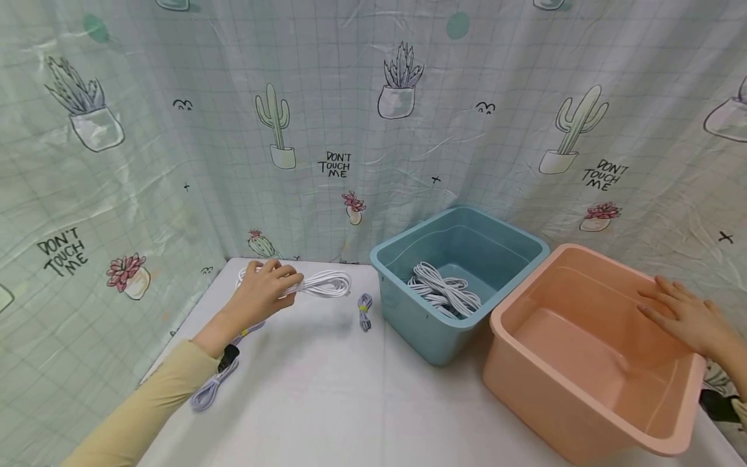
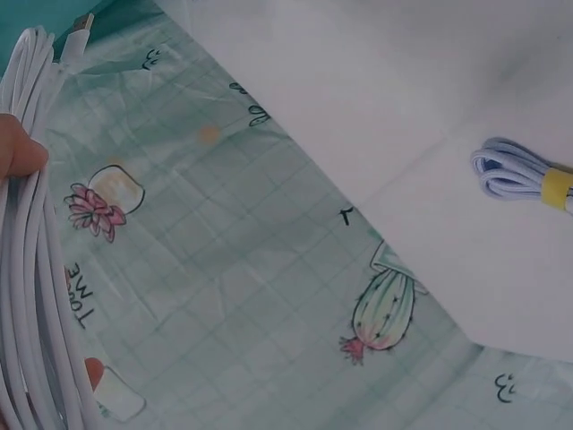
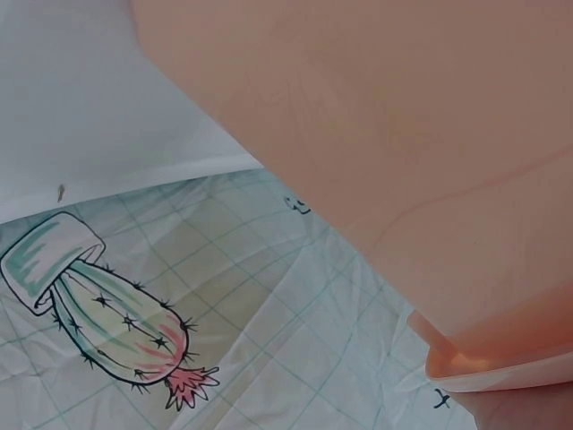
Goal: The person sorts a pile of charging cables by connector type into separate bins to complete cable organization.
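Observation:
My left hand grips a coiled white cable above the far left of the table, its loops sticking out on both sides of the fingers. In the left wrist view the cable runs down the left edge, a USB plug at its top. My right hand rests at the right rim of the orange bin, fingers spread and reaching over its inside. The teal bin beside it holds several white cable bundles.
A grey-purple cable with a yellow tie lies left of the teal bin. Another tied cable and a loose-looped one lie near my left forearm. A patterned curtain hangs behind and left of the white table.

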Motion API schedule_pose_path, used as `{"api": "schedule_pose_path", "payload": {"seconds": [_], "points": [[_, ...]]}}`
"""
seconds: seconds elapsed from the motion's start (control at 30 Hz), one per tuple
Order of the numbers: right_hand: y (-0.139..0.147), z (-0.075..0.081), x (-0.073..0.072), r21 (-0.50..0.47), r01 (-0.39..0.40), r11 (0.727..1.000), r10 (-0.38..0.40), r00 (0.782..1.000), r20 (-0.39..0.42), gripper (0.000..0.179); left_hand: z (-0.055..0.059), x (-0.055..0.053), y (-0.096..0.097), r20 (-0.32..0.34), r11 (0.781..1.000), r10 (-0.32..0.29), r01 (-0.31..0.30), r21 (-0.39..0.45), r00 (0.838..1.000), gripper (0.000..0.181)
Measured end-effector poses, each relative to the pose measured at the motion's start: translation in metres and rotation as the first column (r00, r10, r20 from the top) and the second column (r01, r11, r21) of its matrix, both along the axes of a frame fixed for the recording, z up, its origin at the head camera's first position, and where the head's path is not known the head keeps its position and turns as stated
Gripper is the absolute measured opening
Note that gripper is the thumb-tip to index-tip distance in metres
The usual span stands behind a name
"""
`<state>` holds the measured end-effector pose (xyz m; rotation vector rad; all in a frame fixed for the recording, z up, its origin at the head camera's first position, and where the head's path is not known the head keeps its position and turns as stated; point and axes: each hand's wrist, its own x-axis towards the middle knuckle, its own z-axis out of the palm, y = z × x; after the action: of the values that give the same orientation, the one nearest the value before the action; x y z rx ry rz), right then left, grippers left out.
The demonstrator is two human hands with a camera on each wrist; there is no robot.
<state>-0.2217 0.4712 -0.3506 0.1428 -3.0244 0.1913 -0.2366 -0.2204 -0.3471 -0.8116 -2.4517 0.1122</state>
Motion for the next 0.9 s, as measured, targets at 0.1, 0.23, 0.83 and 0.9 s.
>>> {"api": "schedule_pose_path", "payload": {"seconds": [0.1,0.23,0.83,0.9], "points": [[0.001,0.000,0.000,-0.001,-0.009,1.000,0.009,1.000,-0.008,0.061,0.006,-0.001,0.001,-0.039,1.000,-0.011,0.012,0.004,0.999,0.028],[0.001,0.000,0.000,-0.003,-0.012,1.000,0.012,1.000,-0.007,0.061,0.014,-0.002,0.005,-0.074,0.999,-0.044,0.045,0.018,0.996,0.028],[0.000,-0.001,0.001,-0.007,-0.014,1.000,0.014,1.000,-0.026,0.060,0.055,-0.002,0.030,-0.149,0.992,-0.125,0.128,0.010,0.981,0.027],[0.000,-0.001,0.001,-0.011,-0.015,1.000,0.014,1.000,-0.020,0.060,0.059,-0.003,0.034,-0.150,0.990,-0.134,0.138,0.014,0.980,0.026]]}}
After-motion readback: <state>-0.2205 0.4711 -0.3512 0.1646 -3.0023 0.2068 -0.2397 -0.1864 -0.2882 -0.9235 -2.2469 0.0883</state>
